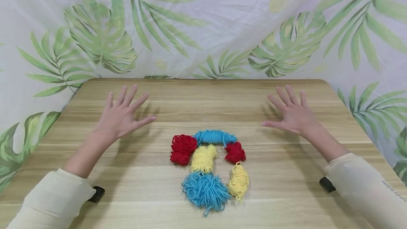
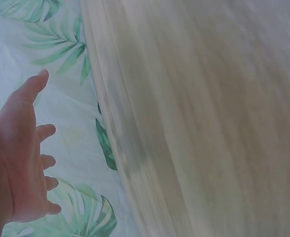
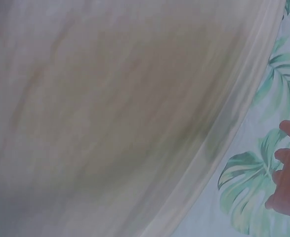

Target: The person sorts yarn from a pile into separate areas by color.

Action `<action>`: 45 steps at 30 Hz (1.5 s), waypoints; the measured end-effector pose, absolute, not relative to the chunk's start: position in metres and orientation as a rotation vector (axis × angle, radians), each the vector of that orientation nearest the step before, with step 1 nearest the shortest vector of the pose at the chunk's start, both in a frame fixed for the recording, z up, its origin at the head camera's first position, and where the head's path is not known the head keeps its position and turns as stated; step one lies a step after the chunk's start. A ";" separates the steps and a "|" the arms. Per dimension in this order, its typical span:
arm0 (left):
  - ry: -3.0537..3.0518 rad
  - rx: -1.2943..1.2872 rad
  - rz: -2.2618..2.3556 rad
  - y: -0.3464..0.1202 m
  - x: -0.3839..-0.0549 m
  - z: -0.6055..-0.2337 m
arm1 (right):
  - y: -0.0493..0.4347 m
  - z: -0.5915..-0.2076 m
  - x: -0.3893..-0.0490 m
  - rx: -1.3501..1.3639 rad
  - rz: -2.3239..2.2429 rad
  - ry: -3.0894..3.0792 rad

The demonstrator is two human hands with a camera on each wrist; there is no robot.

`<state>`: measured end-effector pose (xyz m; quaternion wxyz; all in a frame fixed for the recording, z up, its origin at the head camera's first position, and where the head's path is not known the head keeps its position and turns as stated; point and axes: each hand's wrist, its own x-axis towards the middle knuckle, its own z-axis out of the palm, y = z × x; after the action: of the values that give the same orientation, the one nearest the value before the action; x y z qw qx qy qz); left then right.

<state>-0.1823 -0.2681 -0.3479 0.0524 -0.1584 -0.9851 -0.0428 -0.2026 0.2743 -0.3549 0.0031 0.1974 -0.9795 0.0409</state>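
In the head view my left hand (image 1: 119, 117) hovers over the left part of the table with fingers spread and nothing held. My right hand (image 1: 294, 114) mirrors it on the right side, fingers also spread. Between them and nearer the front lie several yarn bundles that form a rough ring: a light blue bundle (image 1: 214, 137) at the back, a red bundle (image 1: 182, 149) on the left, a smaller red bundle (image 1: 235, 152) on the right, a yellow bundle (image 1: 203, 159) in the middle, a large blue bundle (image 1: 206, 191) in front, and a yellow bundle (image 1: 239, 181) at the front right.
The wooden table (image 1: 143, 193) has its far edge against a white cloth (image 1: 222, 20) printed with green leaves. Black wrist devices show beneath both pale sleeves (image 1: 57, 193). Both wrist views show mostly blurred tabletop and cloth.
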 end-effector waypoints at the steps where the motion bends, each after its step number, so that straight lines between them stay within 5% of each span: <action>1: -2.993 -0.488 -0.134 -0.266 -0.182 -0.348 | 0.273 -0.355 -0.203 0.629 0.133 -3.064; 45: -3.044 -0.833 -0.247 -0.204 -0.167 -0.346 | 0.236 -0.368 -0.185 0.965 0.185 -2.953</action>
<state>-0.1673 -0.2041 -0.3458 -0.0121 -0.2630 -0.9615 -0.0780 -0.1850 0.2360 -0.3683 0.0148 0.3100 -0.9487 0.0596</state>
